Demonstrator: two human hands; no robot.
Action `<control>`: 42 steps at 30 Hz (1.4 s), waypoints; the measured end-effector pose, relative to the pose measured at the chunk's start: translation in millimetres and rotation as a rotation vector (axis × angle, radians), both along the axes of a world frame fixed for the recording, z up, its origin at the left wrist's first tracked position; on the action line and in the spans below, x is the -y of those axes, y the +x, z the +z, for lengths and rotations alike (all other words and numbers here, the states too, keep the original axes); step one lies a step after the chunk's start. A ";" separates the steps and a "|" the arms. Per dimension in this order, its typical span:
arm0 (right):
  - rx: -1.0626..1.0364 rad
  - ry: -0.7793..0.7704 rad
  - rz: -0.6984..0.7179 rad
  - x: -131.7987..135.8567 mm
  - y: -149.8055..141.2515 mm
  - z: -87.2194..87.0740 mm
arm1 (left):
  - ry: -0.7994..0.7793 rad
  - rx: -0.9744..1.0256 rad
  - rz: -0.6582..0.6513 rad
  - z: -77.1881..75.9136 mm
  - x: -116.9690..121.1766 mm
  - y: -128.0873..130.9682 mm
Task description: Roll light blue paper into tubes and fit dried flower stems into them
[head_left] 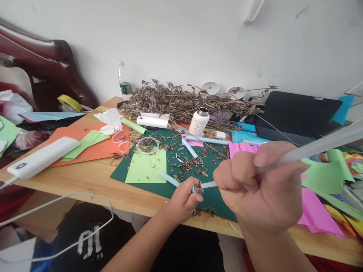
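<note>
My left hand (184, 200) is closed around a thin light-blue paper tube (170, 178) over the near edge of the green cutting mat (121, 172). Dried plant bits sit at the tube's open end by my fingertips. My right hand (263, 189) is closed in a fist close to the camera, gripping a long pale stick (326, 144) that runs up to the right. Its narrow white tip (208, 184) points at the tube's end.
A pile of dried branches (181, 100), a white bottle (199, 121), tape ring (148, 145), more blue tubes (207, 140), green (147, 166), orange (93, 145) and pink paper (317, 211), a laptop (295, 113), a white device (42, 156) with cable at left.
</note>
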State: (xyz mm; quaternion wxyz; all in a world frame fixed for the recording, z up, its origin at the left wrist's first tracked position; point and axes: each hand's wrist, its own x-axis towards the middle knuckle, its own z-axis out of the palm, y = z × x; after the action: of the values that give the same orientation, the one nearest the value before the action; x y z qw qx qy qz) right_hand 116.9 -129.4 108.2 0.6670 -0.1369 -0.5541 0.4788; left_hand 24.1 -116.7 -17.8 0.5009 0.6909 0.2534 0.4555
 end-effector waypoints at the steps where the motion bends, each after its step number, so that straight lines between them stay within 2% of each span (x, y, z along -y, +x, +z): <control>1: 0.008 -0.003 0.005 -0.3 -1.0 -1.2 | 0.012 -0.016 0.008 0.7 0.1 0.0; 5: 0.052 -0.022 0.004 -0.2 -3.6 -6.9 | 0.072 -0.081 0.025 2.5 0.5 0.7; 14: 0.078 0.007 0.003 2.8 0.5 -5.4 | 0.122 -0.118 0.047 0.6 0.0 1.4; 19: 0.073 0.004 -0.024 4.8 4.5 -2.8 | 0.117 -0.095 0.038 1.0 1.4 1.7; 25: 0.100 -0.023 -0.002 4.6 0.7 -9.1 | 0.131 -0.123 0.045 1.0 1.5 2.1; 32: 0.087 0.005 -0.147 8.0 15.6 14.7 | 0.098 -0.117 0.014 1.9 1.3 1.0; 34: 0.080 -0.007 -0.123 7.0 13.1 11.2 | 0.114 -0.116 0.026 1.4 1.5 1.0; 38: 0.105 -0.051 -0.054 2.9 0.9 -10.0 | 0.148 -0.111 0.054 1.7 2.4 0.9; 40: 0.102 -0.033 -0.086 4.3 3.7 -15.6 | 0.163 -0.128 0.046 3.3 3.1 0.9; 42: 0.154 -0.068 -0.191 11.1 18.4 -13.8 | 0.151 -0.145 0.032 5.3 3.6 1.1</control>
State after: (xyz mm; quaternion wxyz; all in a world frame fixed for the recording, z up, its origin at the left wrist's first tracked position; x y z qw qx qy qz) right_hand 135.3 -140.5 94.4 0.6603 -0.2478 -0.5715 0.4195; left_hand 25.2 -120.3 -12.5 0.4203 0.7538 0.2649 0.4302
